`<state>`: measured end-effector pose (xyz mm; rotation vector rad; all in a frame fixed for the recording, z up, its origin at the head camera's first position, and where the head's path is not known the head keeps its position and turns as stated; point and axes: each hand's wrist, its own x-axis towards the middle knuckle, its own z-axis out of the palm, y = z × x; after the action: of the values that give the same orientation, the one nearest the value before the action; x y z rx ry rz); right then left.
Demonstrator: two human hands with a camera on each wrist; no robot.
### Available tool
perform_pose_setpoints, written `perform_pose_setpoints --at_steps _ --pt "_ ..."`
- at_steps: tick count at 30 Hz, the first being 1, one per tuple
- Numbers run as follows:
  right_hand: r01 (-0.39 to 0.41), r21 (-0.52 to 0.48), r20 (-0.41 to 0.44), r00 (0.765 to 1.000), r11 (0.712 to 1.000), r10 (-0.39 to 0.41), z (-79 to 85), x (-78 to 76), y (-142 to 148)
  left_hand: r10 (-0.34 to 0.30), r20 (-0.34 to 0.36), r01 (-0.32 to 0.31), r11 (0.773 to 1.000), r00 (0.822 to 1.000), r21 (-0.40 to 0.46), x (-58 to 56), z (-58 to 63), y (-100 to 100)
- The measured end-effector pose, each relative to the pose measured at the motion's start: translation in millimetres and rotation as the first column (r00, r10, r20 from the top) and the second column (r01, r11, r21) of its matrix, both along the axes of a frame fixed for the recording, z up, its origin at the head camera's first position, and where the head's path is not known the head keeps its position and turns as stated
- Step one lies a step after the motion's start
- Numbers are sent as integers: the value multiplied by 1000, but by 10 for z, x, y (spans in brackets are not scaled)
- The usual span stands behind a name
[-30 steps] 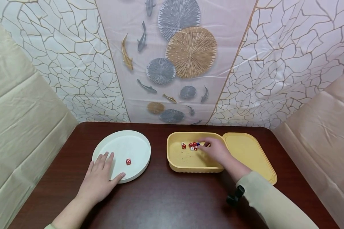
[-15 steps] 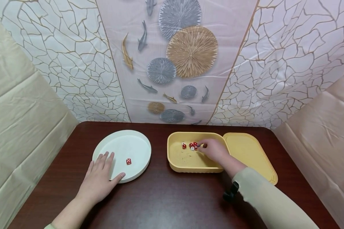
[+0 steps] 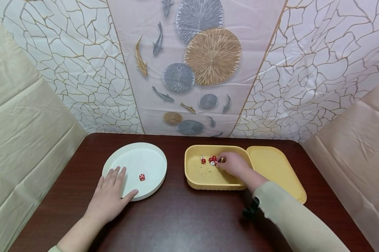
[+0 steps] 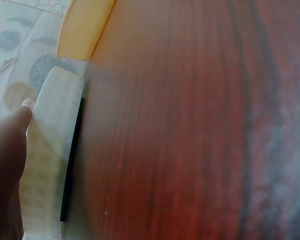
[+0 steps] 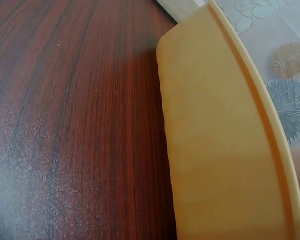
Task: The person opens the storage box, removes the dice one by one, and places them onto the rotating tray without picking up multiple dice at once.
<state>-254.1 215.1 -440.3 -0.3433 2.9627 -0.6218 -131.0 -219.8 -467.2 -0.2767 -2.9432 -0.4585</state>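
Inside the yellow box (image 3: 208, 177), the right hand (image 3: 235, 163) bends its fingers down to the red and white dice (image 3: 212, 163); whether its grip has one cannot be told. The left hand (image 3: 109, 199), fingers spread, lies over the rim of the round white tray (image 3: 139, 159), which holds one red die (image 3: 142, 177).

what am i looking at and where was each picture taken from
No machine here: a person works bare-handed. The wide picture comes from a head-worn camera; the other two look out from the left and right wrists. On the dark table, the left hand lies over the edge of a round white tray holding one red die. The right hand reaches to red and white dice in a yellow box; I can't tell whether it grips one. A yellow lid lies beside the box.
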Motion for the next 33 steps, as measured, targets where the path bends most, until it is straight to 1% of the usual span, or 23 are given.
perform_pose_setpoints --at_steps 9,23,33 --pt "-27 24 4 1000 999 27 18 -8 -27 0 0 0 1000 1000 6 -4 -16 -3" --pt "-28 27 12 1000 999 28 1 -23 -32 -2 5 2 1000 1000 6 1 -3 -3" --pt "15 -41 27 1000 999 -14 28 -9 -20 -2 -3 2 1000 1000 1 2 -12 -8"
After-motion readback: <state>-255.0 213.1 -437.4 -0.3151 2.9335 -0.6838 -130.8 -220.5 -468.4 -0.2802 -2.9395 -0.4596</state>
